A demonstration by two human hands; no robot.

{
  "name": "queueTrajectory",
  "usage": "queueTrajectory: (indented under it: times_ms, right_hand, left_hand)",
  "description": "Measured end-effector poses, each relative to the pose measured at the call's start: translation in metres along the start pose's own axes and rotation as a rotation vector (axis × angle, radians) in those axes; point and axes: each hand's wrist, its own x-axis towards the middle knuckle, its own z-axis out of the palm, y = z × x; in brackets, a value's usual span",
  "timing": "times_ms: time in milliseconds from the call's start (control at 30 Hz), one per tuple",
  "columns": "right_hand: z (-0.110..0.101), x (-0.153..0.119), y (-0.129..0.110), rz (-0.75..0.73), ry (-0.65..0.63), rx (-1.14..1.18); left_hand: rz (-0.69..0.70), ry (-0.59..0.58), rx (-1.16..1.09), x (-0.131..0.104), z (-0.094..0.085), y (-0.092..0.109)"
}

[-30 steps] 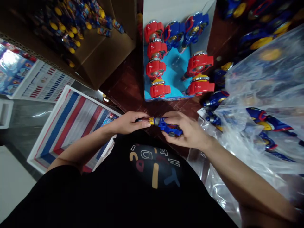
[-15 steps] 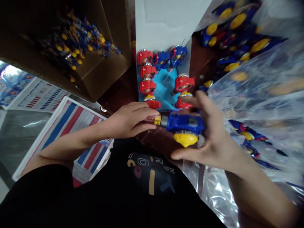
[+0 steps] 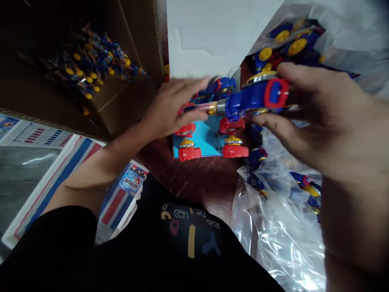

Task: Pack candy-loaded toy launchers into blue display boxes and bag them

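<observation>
A blue plastic toy (image 3: 249,101) with a red loop at one end, a round yellow part and a clear tube is held level above an open display box (image 3: 206,142). My right hand (image 3: 306,105) grips its body at the loop end, thumb below and fingers above. Around the tube end are the thumb and fingers of my left hand (image 3: 179,103), slightly blurred. Inside the box's light-blue tray stand red toys (image 3: 190,153) with yellow tops down both sides, and blue toys (image 3: 225,86) at the back, partly hidden by my hands.
To the left is a deep cardboard carton (image 3: 130,97) with many small blue and yellow pieces. Clear plastic bags (image 3: 282,231) with more blue toys lie on the right. Striped printed boxes (image 3: 121,202) sit at lower left. The box's white lid (image 3: 215,36) stands raised.
Both hands have moved forward with the blue toy, from the box's near edge to above its tray. The toy has turned, so its red loop now shows.
</observation>
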Motion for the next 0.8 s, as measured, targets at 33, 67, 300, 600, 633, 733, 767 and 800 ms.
queueTrajectory:
  times_ms: [33,67,300,600,633,733,767,800]
  right_hand:
    - [-0.001,0.011,0.007,-0.045,-0.043,-0.131]
    - [0.001,0.02,0.013,-0.092,-0.098,-0.262]
    - [0.038,0.06,0.015,-0.234,-0.317,-0.376]
    - [0.059,0.1,-0.013,-0.17,-0.641,-0.522]
    - [0.056,0.101,-0.01,-0.152,-0.623,-0.497]
    - [0.035,0.098,0.021,-0.031,-0.505,-0.402]
    - [0.025,0.096,0.039,0.013,-0.432,-0.373]
    - [0.017,0.095,0.06,0.086,-0.36,-0.371]
  left_hand:
    - [-0.011,0.004,0.005,0.015,0.0,-0.013]
    - [-0.027,-0.01,0.009,0.029,0.001,-0.024]
    - [-0.288,-0.216,-0.059,0.074,0.02,-0.054]
    - [0.139,0.104,0.228,0.047,0.014,-0.058]
    - [0.155,0.263,0.245,0.037,0.004,-0.065]
    - [-0.029,0.624,0.332,0.006,-0.034,-0.12]
    - [-0.106,0.697,0.363,-0.004,-0.045,-0.147]
    - [-0.147,0.709,0.408,-0.012,-0.053,-0.173]
